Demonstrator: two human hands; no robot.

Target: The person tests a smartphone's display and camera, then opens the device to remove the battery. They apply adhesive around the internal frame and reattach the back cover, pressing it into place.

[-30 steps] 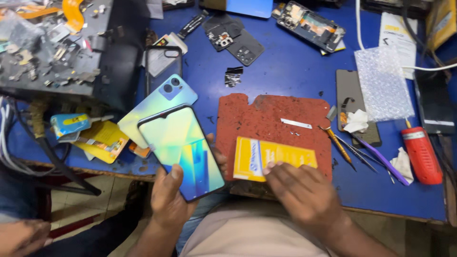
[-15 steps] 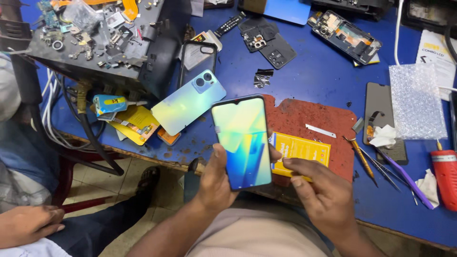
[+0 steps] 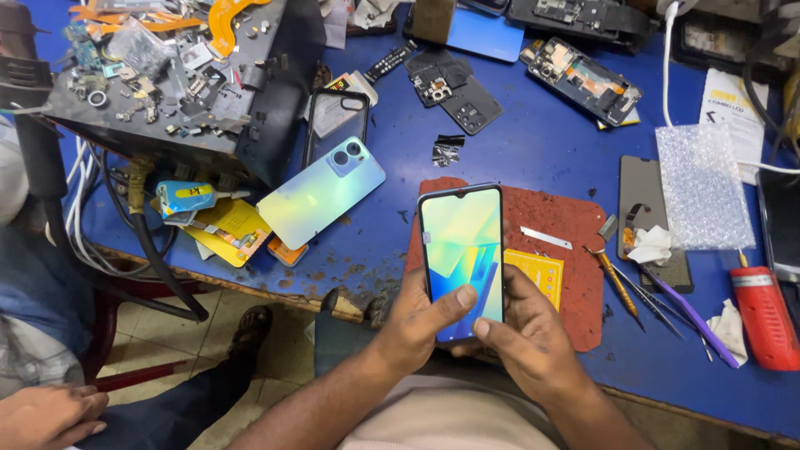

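Note:
I hold a smartphone (image 3: 462, 254) with a lit green-blue screen upright over the red work mat (image 3: 558, 225). My left hand (image 3: 421, 321) grips its lower left edge, the thumb resting on the screen. My right hand (image 3: 525, 333) cups the lower right edge from behind, its thumb touching the bottom of the screen. A yellow card (image 3: 537, 275) lies on the mat just right of the phone. A phone back cover (image 3: 321, 192), iridescent blue-green with its camera block, lies face down on the blue table (image 3: 542, 133) to the left.
Tweezers and picks (image 3: 650, 292) and a red bottle (image 3: 762, 317) lie at right, next to a bubble-wrap pouch (image 3: 700, 183). Opened phones (image 3: 579, 79) and parts sit at the back. A cluttered grey box (image 3: 167, 75) stands at left. Another person's hand (image 3: 46, 417) is at bottom left.
My right hand left the yellow card and joined the left on the phone. The phone moved right, over the red mat, and now stands more upright.

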